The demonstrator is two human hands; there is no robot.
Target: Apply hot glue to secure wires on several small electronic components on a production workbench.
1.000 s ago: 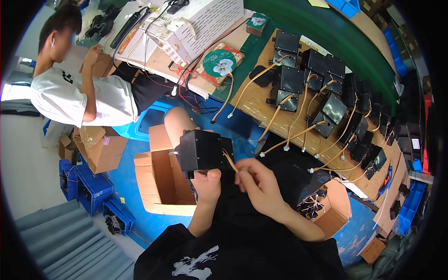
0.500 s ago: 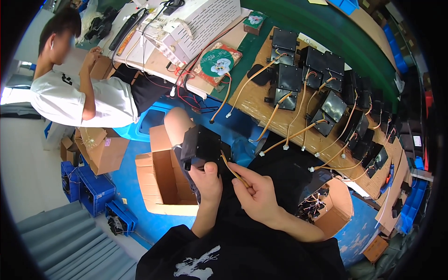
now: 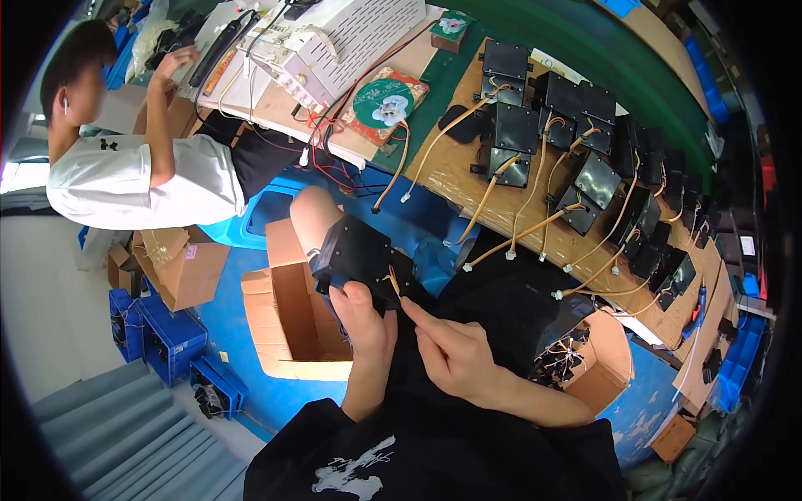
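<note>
My left hand [image 3: 364, 327] grips a black box-shaped unit [image 3: 357, 252] from below, its thumb along the near edge. The unit is tilted above my lap. A yellowish-brown cable [image 3: 394, 282] comes out of its right-hand part and runs to the fingertips of my right hand [image 3: 458, 349]. That hand is closed in a pinch with the index finger stretched towards the unit; the rest of the cable is hidden by the fingers. Similar black units [image 3: 516, 125] with cables and white plugs stand on a cardboard-covered bench [image 3: 455, 179] to the right.
An open cardboard box [image 3: 296, 367] stands on the blue floor to the left. Another box [image 3: 614, 355] with wired parts sits at the right. A seated person [image 3: 142, 184] in a white shirt works at the far left, beside a white perforated machine [image 3: 359, 50].
The black unit has turned and tilted in my left hand, showing more of its cable side. My right index finger has moved closer to the cable's exit. The seated person's hand has risen.
</note>
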